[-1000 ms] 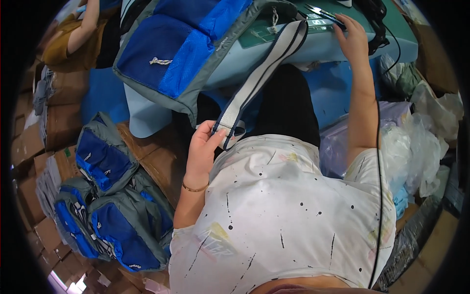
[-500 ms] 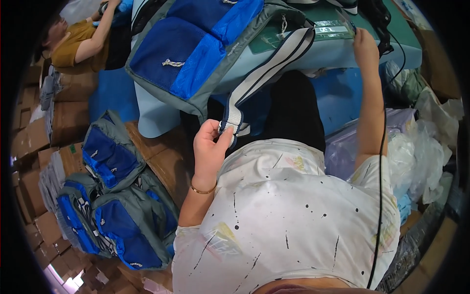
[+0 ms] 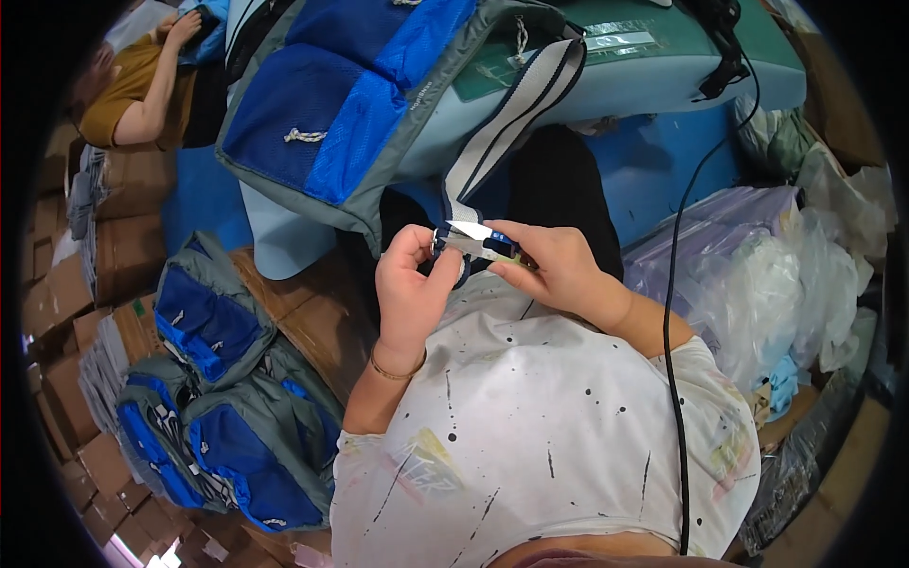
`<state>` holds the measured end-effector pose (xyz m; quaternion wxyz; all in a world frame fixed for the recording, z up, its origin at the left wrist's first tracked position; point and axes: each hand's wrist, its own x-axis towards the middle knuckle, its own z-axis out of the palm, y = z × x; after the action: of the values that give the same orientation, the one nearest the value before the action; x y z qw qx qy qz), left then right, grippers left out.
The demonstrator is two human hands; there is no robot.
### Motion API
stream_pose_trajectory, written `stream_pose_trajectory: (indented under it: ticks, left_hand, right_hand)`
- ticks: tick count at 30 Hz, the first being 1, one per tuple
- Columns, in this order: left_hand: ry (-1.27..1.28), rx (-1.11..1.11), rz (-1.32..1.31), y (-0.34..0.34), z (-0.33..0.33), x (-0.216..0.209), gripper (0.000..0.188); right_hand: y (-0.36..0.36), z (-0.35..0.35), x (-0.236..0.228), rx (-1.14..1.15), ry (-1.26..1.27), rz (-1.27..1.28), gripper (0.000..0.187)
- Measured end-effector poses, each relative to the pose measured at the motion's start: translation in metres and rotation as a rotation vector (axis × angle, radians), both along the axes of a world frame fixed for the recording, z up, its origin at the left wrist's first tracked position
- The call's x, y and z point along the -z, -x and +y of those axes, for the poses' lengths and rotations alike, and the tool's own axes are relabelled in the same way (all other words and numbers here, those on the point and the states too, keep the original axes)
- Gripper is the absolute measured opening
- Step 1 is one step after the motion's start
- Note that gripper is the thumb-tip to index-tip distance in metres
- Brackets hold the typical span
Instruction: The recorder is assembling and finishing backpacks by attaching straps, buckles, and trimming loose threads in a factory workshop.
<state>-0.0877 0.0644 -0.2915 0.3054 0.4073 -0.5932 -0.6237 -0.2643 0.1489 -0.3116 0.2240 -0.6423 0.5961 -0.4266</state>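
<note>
- Left fingers: yours, bent, pinching the lower end of the strap in front of your shirt.
- Right fingers: yours, curled round the snips, blades pointing left, right at the strap end; can't tell if they touch it.
- Strap: white with navy lines, running from beside the bag down to your left fingers.
- Bag: blue and grey, on the pale blue surface, one corner hanging over the edge.
- Green mat: on the surface, right of the bag.
- Similar bags: piled lower left, beside cardboard.
- Clear plastic: to your right.
</note>
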Motion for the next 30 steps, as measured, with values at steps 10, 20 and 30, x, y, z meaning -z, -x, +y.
stream_pose_trajectory:
  ticks: [10, 20, 30]
  left_hand:
    - [0.008, -0.006, -0.019, -0.005, 0.004, -0.004, 0.012]
    - [0.102, 0.036, -0.078, -0.007, 0.007, -0.005, 0.015]
    - [0.169, 0.019, -0.116, -0.008, 0.01, -0.004, 0.013]
  right_hand:
    - [0.001, -0.003, -0.002, 0.017, 0.18, 0.281, 0.041]
    - [0.002, 0.002, -0.003, 0.003, 0.177, 0.275, 0.036]
    - [0.001, 0.004, -0.005, 0.034, 0.198, 0.332, 0.035]
